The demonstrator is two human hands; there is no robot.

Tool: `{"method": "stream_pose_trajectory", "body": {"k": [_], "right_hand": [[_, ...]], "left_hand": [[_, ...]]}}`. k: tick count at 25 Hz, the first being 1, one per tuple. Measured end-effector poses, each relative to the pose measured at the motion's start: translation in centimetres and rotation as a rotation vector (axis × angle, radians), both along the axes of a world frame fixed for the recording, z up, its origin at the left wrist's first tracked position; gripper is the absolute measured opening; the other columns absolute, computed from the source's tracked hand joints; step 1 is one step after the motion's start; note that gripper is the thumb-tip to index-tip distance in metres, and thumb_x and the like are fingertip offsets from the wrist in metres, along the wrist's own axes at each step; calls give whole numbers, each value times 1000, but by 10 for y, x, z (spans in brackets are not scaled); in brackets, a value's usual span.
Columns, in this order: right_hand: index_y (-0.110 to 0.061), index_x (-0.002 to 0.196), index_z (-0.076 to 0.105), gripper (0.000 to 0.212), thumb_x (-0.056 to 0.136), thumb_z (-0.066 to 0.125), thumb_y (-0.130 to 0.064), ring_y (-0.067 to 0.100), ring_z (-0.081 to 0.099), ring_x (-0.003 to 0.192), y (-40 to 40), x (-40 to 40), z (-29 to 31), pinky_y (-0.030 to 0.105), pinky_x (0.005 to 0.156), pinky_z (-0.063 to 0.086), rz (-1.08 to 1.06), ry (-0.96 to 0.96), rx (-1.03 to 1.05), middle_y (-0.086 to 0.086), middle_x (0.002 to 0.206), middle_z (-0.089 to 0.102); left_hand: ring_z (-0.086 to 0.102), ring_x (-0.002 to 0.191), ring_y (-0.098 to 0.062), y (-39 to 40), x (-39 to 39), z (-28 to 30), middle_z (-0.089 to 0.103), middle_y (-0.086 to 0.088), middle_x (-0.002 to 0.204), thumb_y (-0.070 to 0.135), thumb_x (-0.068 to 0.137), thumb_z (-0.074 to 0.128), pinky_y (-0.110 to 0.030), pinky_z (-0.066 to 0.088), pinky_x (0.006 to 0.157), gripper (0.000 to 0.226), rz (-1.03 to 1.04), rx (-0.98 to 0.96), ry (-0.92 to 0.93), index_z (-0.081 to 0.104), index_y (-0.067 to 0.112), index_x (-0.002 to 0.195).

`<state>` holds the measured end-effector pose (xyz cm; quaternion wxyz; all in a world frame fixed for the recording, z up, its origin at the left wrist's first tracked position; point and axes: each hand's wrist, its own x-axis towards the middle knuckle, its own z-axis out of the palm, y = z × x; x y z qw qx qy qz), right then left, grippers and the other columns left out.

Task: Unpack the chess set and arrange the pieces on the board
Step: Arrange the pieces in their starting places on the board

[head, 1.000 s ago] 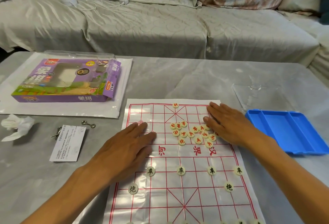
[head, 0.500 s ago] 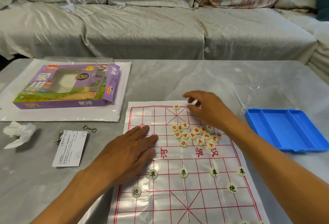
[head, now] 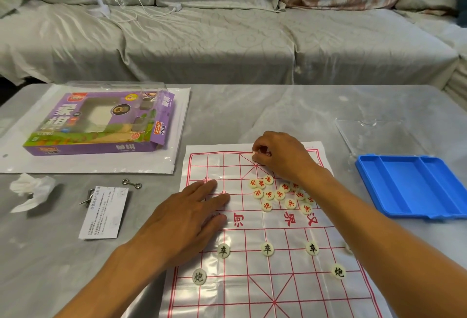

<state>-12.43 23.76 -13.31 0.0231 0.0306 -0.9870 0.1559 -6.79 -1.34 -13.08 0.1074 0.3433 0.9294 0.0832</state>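
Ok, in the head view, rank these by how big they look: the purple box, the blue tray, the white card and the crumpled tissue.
Largest to smallest as they look:
1. purple box
2. blue tray, close to the box and cut by the frame edge, so the top two are unsure
3. white card
4. tissue, near the card in size

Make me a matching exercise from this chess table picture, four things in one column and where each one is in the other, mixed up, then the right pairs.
Things:
1. blue tray
2. purple box
3. left hand
4. right hand

Places:
A. at the far edge of the board, pinching a piece
B. flat on the board's left side
C. on the table to the right of the board
D. on a white sheet at the table's far left

Pairs: 1-C, 2-D, 3-B, 4-A
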Motion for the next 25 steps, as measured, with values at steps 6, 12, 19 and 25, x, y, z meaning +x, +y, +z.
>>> {"method": "stream_pose_trajectory", "body": {"k": [6,12,19,25], "right_hand": [[-19,110,67,28,90,61,-38,14,58,91,-4,-4,-2,25,82,50,0,-19,-28,-2,110,64],[-25,120,59,28,93,57,-34,8,56,89,2,10,4,24,84,49,-29,34,-134,-5,114,65],[-37,116,61,28,88,64,-38,6,56,91,20,50,11,20,84,50,98,-179,-129,-19,110,59],[-30,113,65,29,86,67,-37,6,55,92,17,47,4,17,84,48,89,-154,-102,-13,112,61]], "left_hand": [[11,147,-10,-1,0,-2,11,16,158,73,77,-6,-33,26,113,82,-2,11,-2,26,44,146],[12,147,-9,-2,-1,-3,12,15,158,73,75,-9,-31,26,113,84,-16,6,3,25,44,146],[25,144,-13,0,-2,-5,25,11,156,71,82,7,-37,37,106,72,-8,71,39,38,43,140],[20,145,-11,-1,-2,-3,21,13,157,70,79,5,-35,35,108,73,-16,57,22,36,45,141]]}}
